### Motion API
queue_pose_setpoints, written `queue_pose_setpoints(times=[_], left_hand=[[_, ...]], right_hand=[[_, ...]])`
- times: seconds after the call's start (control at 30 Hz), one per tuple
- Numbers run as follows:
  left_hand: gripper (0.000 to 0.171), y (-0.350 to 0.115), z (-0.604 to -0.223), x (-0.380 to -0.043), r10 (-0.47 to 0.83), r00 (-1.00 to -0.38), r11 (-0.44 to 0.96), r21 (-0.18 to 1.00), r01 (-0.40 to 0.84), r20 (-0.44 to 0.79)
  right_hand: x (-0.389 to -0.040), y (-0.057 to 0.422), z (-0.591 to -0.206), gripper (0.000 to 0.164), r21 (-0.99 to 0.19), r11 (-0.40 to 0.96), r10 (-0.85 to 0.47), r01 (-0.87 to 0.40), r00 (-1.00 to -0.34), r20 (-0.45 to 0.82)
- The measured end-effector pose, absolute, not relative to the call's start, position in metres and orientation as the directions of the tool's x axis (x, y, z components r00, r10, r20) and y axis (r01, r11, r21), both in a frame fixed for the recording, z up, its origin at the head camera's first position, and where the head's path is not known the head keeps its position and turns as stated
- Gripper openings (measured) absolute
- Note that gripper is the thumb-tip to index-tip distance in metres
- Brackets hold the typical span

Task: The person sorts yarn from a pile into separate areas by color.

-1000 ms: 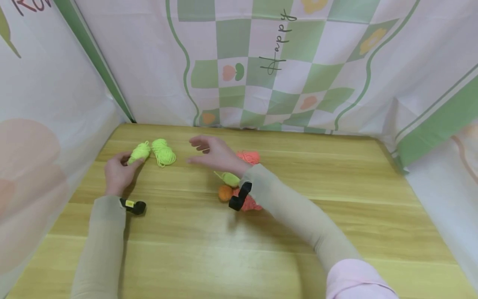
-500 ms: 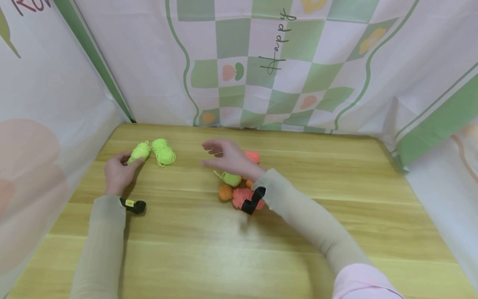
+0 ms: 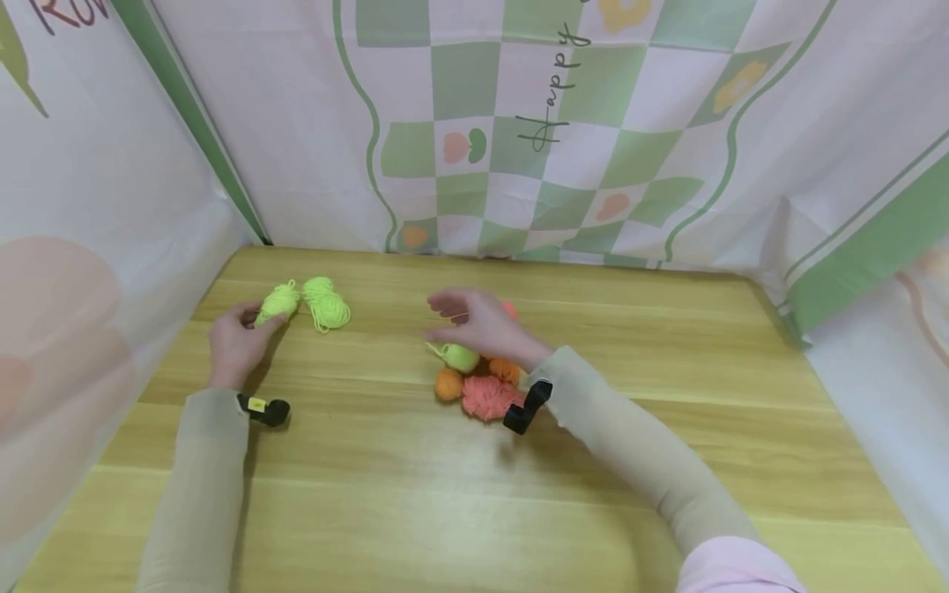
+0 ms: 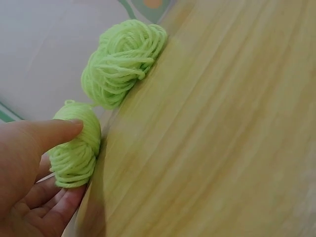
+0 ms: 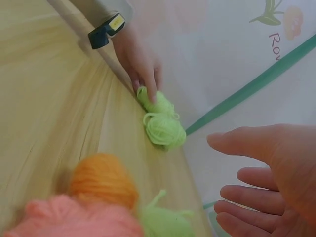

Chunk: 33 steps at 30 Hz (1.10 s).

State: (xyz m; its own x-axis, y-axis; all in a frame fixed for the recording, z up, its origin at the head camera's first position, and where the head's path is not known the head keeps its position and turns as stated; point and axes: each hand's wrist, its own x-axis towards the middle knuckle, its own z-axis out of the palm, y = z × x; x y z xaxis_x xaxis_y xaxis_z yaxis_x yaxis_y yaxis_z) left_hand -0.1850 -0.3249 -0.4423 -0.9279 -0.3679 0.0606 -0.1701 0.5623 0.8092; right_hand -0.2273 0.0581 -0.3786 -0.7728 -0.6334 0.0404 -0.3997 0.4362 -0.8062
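At the table's left side my left hand [image 3: 236, 344] holds a neon yellow-green yarn ball [image 3: 278, 303] between thumb and fingers; the left wrist view shows the thumb [image 4: 64, 132] lying across it. A second neon yellow-green yarn ball [image 4: 121, 61] sits right beside it. My right hand [image 3: 483, 326], holding nothing, hovers over the mixed yarn group with thumb and fingers apart. Below it lie a duller green yarn ball [image 3: 460, 357] with a loose tail, an orange one [image 3: 448, 385], another orange one [image 3: 506, 370] and a coral yarn ball [image 3: 488, 398]. Another coral ball [image 3: 509, 310] is mostly hidden behind the hand.
The wooden table [image 3: 415, 494] carries all the yarn. A white fabric curtain with green checks [image 3: 534, 148] stands along its back edge, and similar cloth flanks both sides. Each wrist wears a black camera strap [image 3: 528, 407].
My right hand has moved right, away from the two neon yellow-green yarn balls and over the mixed group, uncovering more orange and coral yarn. The left hand stays on its yarn ball.
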Motion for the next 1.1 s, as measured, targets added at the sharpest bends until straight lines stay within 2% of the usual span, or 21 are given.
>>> queue_pose_setpoints(times=[0.63,1.1], left_hand=[[0.062,-0.325,-0.441,-0.186,-0.366,-0.929,0.548,0.819,-0.169,0.054],[0.063,-0.325,-0.441,-0.186,-0.364,-0.93,0.54,0.824,-0.174,0.042]], right_hand=[[-0.223,0.078,-0.385,0.064,-0.784,0.492,-0.652,-0.378,-0.757,-0.044],[-0.224,0.08,-0.387,0.062,-0.7,0.582,-0.68,-0.414,-0.72,-0.14]])
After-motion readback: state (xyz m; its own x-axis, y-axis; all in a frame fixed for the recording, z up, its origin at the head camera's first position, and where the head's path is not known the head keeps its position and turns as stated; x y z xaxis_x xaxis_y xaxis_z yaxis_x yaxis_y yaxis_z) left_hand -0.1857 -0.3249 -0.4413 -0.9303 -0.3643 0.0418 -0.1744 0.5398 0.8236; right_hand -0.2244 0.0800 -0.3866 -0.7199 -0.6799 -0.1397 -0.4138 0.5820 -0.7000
